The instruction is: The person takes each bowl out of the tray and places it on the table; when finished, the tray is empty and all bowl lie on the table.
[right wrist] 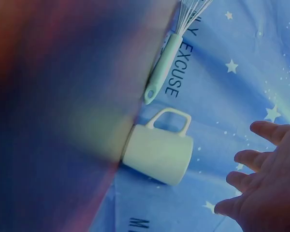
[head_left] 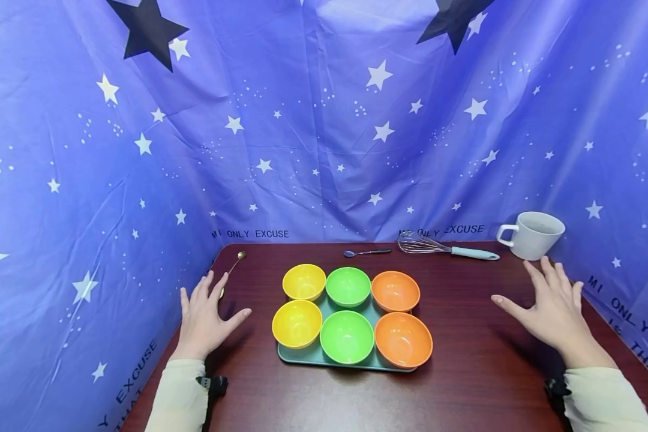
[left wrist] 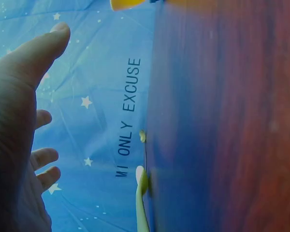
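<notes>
The white mug (head_left: 539, 237) stands upright near the back right of the table (head_left: 464, 384), its handle to the left. Near it is my right hand (head_left: 557, 307), fingers spread wide, holding nothing; the right wrist view shows a gap between them. The gold spoon (head_left: 241, 255) lies at the back left, partly hidden by my left hand (head_left: 201, 317), likewise spread wide and holding nothing. Between the hands, six bowls already stand on a tray (head_left: 302, 358) in pairs: yellow bowls (head_left: 297, 324), green bowls (head_left: 347, 337), orange bowls (head_left: 403, 340). Behind them lie a dark-handled spoon (head_left: 367, 252) and a whisk (head_left: 456, 250). I judge this a start or a pause, and cannot tell which; any lifting of mug, spoon or bowl is undone.
</notes>
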`<state>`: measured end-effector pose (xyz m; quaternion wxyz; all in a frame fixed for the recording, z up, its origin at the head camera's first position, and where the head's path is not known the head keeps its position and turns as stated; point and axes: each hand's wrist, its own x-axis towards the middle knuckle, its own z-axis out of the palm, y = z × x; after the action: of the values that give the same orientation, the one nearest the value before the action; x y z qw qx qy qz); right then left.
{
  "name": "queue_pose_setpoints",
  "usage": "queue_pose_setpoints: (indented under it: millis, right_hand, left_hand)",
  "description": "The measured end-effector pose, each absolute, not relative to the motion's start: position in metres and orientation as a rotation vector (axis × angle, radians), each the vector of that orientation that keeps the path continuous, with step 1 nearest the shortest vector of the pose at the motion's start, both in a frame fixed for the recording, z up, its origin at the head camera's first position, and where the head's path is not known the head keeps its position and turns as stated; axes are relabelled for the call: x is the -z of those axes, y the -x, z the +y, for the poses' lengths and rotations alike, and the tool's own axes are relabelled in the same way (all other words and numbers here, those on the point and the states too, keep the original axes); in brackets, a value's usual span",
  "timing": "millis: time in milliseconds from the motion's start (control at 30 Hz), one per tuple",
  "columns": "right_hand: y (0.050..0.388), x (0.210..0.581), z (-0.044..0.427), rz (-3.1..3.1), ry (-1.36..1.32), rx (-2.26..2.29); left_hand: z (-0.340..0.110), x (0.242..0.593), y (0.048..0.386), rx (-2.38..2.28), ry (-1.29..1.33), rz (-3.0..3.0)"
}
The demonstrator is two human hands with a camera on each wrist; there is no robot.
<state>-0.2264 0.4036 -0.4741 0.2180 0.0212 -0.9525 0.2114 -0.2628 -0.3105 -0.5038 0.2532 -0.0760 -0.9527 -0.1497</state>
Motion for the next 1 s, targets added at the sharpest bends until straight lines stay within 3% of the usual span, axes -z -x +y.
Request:
queue_pose_setpoints:
  millis: [1000]
  right_hand:
    - [0.27, 0.452, 0.344, -2.647, -0.274, -0.812]
  left_hand:
    - [-0.286, 0.504, 0.283, 0.715, 0.281, -2.633]
